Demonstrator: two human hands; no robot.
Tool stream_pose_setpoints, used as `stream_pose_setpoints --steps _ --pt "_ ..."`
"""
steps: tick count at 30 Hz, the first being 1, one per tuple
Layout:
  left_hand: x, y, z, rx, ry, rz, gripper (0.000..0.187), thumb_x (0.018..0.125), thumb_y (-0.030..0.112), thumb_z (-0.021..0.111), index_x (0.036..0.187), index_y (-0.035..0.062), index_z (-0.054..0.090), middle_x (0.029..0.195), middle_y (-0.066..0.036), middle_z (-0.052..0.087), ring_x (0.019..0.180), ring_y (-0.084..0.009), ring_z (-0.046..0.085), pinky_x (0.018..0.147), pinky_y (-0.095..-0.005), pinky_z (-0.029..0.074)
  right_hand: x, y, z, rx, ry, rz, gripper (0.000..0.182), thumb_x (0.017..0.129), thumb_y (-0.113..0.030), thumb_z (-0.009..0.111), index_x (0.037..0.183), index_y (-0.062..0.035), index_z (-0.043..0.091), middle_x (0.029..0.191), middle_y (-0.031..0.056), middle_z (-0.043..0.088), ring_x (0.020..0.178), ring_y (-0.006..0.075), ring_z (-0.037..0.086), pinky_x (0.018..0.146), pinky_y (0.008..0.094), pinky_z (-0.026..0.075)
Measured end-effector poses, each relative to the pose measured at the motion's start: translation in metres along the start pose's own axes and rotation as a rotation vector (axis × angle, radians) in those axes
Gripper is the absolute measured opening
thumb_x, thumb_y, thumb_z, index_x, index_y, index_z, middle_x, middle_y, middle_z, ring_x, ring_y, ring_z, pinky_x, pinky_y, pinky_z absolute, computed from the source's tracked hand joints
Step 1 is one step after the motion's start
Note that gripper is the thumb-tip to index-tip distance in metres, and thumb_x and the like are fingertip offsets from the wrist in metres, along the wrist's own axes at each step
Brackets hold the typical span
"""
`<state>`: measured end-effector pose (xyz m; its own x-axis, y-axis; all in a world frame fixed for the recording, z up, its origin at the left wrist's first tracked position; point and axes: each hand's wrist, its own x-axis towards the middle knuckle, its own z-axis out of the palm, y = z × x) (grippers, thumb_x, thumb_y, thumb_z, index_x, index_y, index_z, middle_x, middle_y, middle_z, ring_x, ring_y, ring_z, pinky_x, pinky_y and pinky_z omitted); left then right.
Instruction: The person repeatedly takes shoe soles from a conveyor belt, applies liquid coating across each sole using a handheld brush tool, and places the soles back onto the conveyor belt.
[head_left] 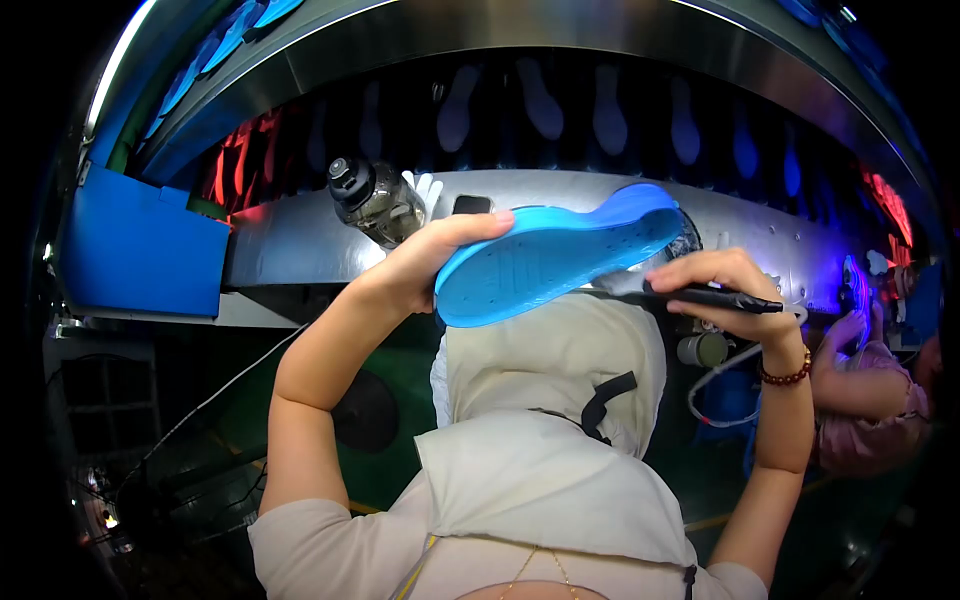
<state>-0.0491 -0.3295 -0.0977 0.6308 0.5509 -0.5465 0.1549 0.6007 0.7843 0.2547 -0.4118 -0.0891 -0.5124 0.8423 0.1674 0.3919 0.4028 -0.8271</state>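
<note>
My left hand (425, 262) grips a bright blue shoe sole (550, 262) by its left end, thumb over the upper edge. The sole is held up over my apron-covered lap, its dimpled, raised-rim inner side turned toward me. In my right hand (728, 275) is a brush (735, 298) with a black handle, fingers wrapped around it. The brush's pale tip lies right at the sole's lower edge, near the narrower right end. A dark red bead bracelet (787, 370) circles my right wrist.
A metal bench (300, 240) runs ahead, bearing a dark bottle (385, 208), a white glove (428, 190) and a dark flat rectangle (472, 205). Several soles (540, 100) stand in a row behind it. A blue box (140, 240) is left; a can (703, 349) and another person (870, 410) are right.
</note>
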Motion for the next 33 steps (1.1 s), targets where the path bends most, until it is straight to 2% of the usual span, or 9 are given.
stream_pose_setpoints --steps 2,6,7,9,12,16,22,26,33 --pt "0.001 -0.004 -0.001 -0.082 -0.014 0.050 0.059 0.081 0.043 0.053 0.117 -0.0040 0.048 0.106 -0.019 0.055 0.090 -0.0215 0.058 0.075 -0.0312 0.049 -0.002 -0.008 0.002 -0.012 -0.048 0.156 0.021 0.071 -0.010 0.069 0.088 0.0011 0.064 0.082 0.0114 0.066 0.077 0.0182 0.064 0.070 0.0262 0.050" --pt "0.029 -0.019 0.013 -0.119 -0.102 0.113 0.060 0.083 0.041 0.050 0.124 -0.0015 0.040 0.110 -0.018 0.053 0.094 -0.0241 0.056 0.080 -0.0351 0.047 0.036 -0.035 0.033 0.002 0.161 -0.023 0.012 0.074 -0.010 0.066 0.077 0.0010 0.063 0.072 0.0095 0.065 0.061 0.0163 0.061 0.058 0.0247 0.046" --pt "0.030 -0.019 0.027 -0.168 -0.096 0.198 0.047 0.084 0.037 0.050 0.111 -0.0015 0.051 0.099 -0.014 0.057 0.079 -0.0173 0.059 0.066 -0.0254 0.047 0.048 -0.033 0.045 -0.061 0.245 -0.003 0.011 0.075 -0.010 0.063 0.073 0.0014 0.062 0.066 0.0087 0.062 0.057 0.0142 0.059 0.055 0.0239 0.046" --pt "0.036 -0.027 0.034 -0.014 -0.015 0.312 0.040 0.086 0.034 0.048 0.107 -0.0001 0.052 0.095 -0.011 0.057 0.077 -0.0146 0.057 0.065 -0.0247 0.046 0.062 -0.029 0.050 0.230 0.331 0.205 0.014 0.077 -0.012 0.060 0.074 0.0026 0.061 0.058 0.0073 0.057 0.053 0.0115 0.056 0.050 0.0229 0.043" --pt "0.041 -0.030 0.034 -0.056 0.003 0.363 0.036 0.088 0.032 0.046 0.104 0.0002 0.053 0.092 -0.009 0.056 0.076 -0.0125 0.054 0.065 -0.0243 0.044 0.073 -0.028 0.055 0.192 0.391 0.259 0.018 0.079 -0.013 0.058 0.073 0.0036 0.059 0.053 0.0053 0.052 0.049 0.0091 0.052 0.046 0.0215 0.040" --pt "0.049 -0.037 0.027 -0.007 0.040 0.385 0.039 0.088 0.033 0.044 0.105 -0.0012 0.051 0.092 -0.010 0.057 0.078 -0.0128 0.055 0.065 -0.0248 0.046 0.084 -0.020 0.055 0.346 0.383 0.340 0.022 0.080 -0.014 0.056 0.065 0.0021 0.055 0.053 0.0038 0.052 0.046 0.0081 0.050 0.044 0.0208 0.039" --pt "0.047 -0.040 0.027 -0.017 0.085 0.368 0.041 0.087 0.036 0.045 0.106 -0.0009 0.048 0.092 -0.012 0.056 0.075 -0.0142 0.056 0.062 -0.0247 0.047 0.089 -0.012 0.056 0.399 0.433 0.385 0.022 0.079 -0.017 0.056 0.067 0.0017 0.055 0.055 0.0047 0.053 0.045 0.0095 0.052 0.045 0.0211 0.045" --pt "0.045 -0.042 0.026 -0.072 0.108 0.352 0.040 0.087 0.030 0.045 0.111 -0.0015 0.049 0.090 -0.011 0.056 0.075 -0.0133 0.055 0.061 -0.0244 0.044 0.090 -0.006 0.056 0.384 0.444 0.387 0.023 0.079 -0.018 0.056 0.068 0.0021 0.054 0.055 0.0058 0.054 0.044 0.0104 0.053 0.044 0.0213 0.045" --pt "0.039 -0.046 0.024 -0.119 0.106 0.351 0.044 0.087 0.034 0.045 0.112 -0.0019 0.047 0.095 -0.013 0.055 0.078 -0.0156 0.056 0.062 -0.0251 0.046 0.092 0.007 0.051 0.349 0.518 0.383 0.024 0.079 -0.018 0.057 0.069 0.0033 0.055 0.055 0.0078 0.055 0.043 0.0121 0.056 0.041 0.0216 0.046"
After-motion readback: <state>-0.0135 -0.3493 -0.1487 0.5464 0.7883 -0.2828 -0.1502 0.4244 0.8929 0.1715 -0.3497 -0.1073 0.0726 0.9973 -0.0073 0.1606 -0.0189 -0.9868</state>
